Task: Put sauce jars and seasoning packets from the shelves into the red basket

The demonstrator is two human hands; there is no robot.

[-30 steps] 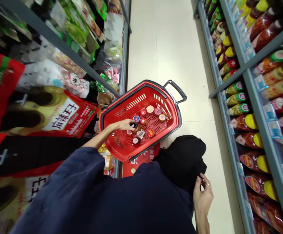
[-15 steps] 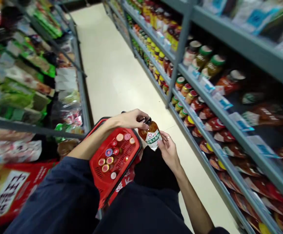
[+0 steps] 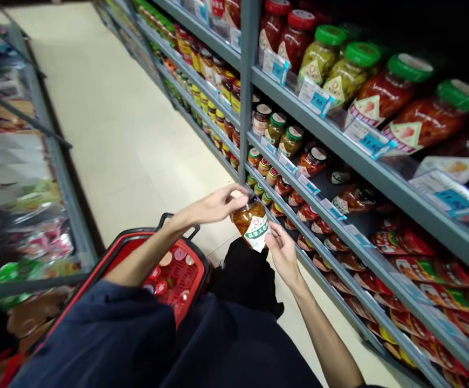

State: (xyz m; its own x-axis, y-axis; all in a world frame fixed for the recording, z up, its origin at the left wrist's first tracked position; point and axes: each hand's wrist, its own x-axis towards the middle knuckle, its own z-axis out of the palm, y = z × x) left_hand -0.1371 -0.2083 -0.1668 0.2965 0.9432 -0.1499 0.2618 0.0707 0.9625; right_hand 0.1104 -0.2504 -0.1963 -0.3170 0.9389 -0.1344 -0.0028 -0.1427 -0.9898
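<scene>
I hold a small glass jar (image 3: 252, 225) of orange-brown sauce with a white and green label in both hands, in front of the right-hand shelves. My left hand (image 3: 217, 204) grips its dark lid from above. My right hand (image 3: 283, 251) pinches its lower end from below. A red shopping basket (image 3: 115, 253) with a black rim hangs below my left forearm and holds several small jars with coloured lids (image 3: 169, 271).
Grey metal shelves (image 3: 327, 140) on the right carry rows of sauce jars with green, red and white lids and blue price tags. Left-hand shelves (image 3: 36, 178) hold bagged goods. A pale tiled aisle floor (image 3: 109, 124) runs ahead between them.
My left hand has lifted the jar out of the basket and my right hand has come up to take its lower end. My view has swung from the basket toward the right-hand shelves.
</scene>
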